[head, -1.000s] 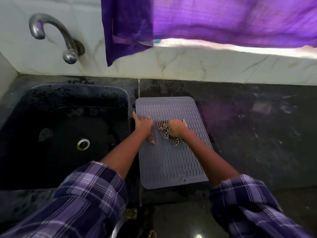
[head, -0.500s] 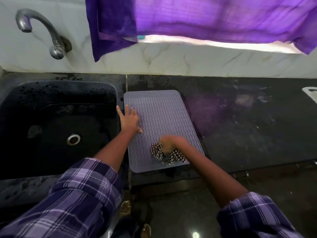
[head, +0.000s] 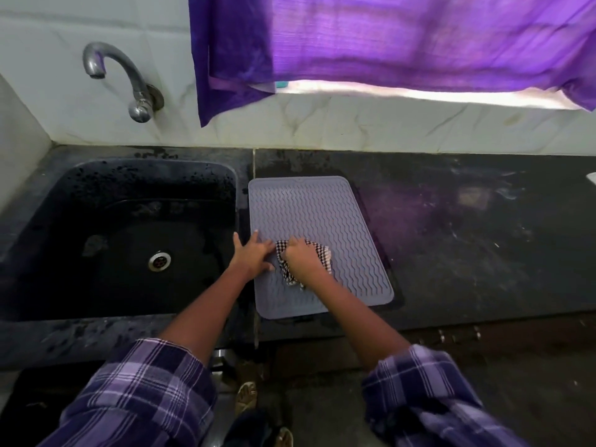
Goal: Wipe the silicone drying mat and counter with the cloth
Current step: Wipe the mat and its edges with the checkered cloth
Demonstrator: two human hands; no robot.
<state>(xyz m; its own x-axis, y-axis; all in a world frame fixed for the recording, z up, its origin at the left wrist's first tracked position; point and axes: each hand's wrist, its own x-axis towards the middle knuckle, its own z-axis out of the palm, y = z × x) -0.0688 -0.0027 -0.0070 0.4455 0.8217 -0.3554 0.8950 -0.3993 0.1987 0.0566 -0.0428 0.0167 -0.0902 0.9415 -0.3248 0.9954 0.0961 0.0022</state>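
Observation:
A grey silicone drying mat [head: 322, 208] with wavy ridges lies on the dark counter [head: 467, 240], just right of the sink. My right hand [head: 298, 254] grips a bunched black-and-white checked cloth [head: 324, 258] and holds it down on the mat's middle. My left hand [head: 253, 253] rests flat with spread fingers on the mat's left edge, touching the cloth's left side. Part of the cloth is hidden under my right hand.
A black sink [head: 129, 233] with a metal drain [head: 159, 261] lies to the left, under a chrome tap [head: 129, 79]. A purple curtain [head: 387, 43] hangs over the white tiled wall. A white object [head: 591, 179] peeks in at the counter's right edge.
My right hand dragged the cloth from the mat's middle down to its near edge, then back up to the middle beside my left hand. My left hand stayed on the mat's left edge.

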